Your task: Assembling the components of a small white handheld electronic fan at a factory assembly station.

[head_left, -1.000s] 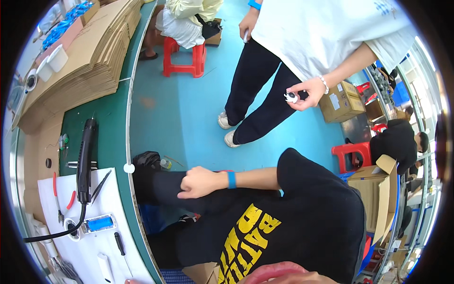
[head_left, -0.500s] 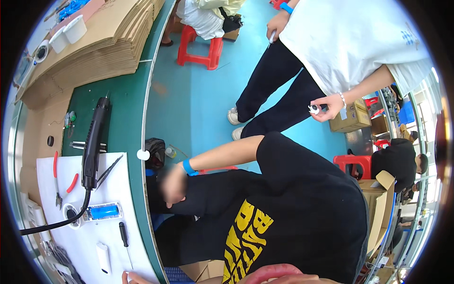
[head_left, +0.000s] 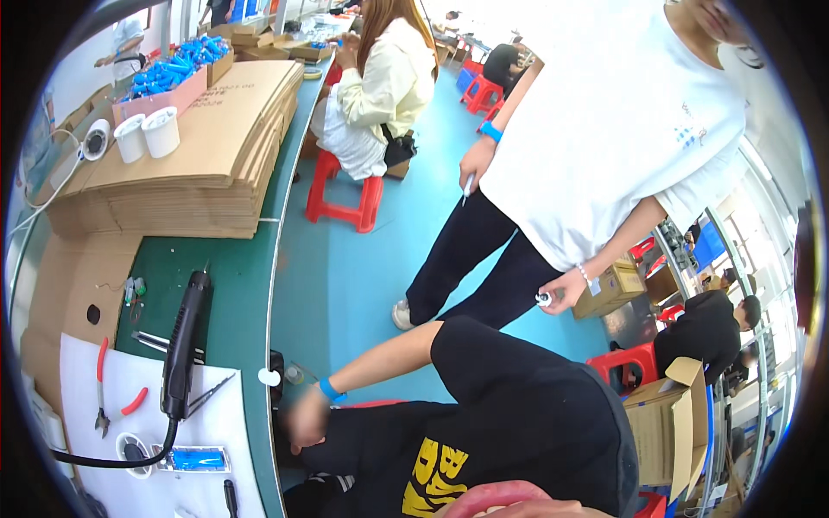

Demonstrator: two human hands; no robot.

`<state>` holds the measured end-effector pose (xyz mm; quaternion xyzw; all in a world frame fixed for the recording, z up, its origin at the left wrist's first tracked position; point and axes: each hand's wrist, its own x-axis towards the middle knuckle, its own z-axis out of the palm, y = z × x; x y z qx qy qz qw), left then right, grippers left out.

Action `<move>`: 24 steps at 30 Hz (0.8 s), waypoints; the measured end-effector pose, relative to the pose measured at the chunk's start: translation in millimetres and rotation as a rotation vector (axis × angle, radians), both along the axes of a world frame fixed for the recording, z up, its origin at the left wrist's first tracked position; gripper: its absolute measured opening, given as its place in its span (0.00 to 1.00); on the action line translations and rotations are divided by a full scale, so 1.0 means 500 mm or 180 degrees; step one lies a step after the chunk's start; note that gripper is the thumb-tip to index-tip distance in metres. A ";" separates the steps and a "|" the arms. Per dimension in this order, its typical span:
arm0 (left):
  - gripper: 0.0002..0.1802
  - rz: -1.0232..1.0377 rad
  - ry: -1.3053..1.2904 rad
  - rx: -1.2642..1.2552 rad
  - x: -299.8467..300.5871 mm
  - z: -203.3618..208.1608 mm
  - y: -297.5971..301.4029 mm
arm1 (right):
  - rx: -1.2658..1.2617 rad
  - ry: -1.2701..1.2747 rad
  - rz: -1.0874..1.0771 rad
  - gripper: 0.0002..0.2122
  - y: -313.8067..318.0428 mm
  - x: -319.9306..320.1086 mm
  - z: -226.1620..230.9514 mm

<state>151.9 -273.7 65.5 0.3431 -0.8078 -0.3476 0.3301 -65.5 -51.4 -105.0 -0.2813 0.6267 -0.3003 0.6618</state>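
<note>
Green workbench (head_left: pixel 237 306) bears one corded tool (head_left: pixel 181 354), one pliers (head_left: pixel 100 380), with right hand (head_left: pixel 306 420) nearby.

Just behind the fingers (head_left: pixel 297 448) of the right hand (head_left: pixel 306 419), which is blurred, we see a plain bright-blue wristband (head_left: pixel 332 391). Farther from the fingers, beyond the bare forearm (head_left: pixel 389 361), we note the wide short sleeve (head_left: pixel 479 363) of a black T-shirt (head_left: pixel 544 423), marked in front with bold yellow block lettering (head_left: pixel 427 473). Beside the fingers we find black trousers (head_left: pixel 363 439).
</note>
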 end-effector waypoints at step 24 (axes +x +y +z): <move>0.05 -0.0200 0.0018 0.0657 0.017 -0.021 -0.016 | -0.0438 0.3400 -0.0131 0.23 -0.045 0.084 0.010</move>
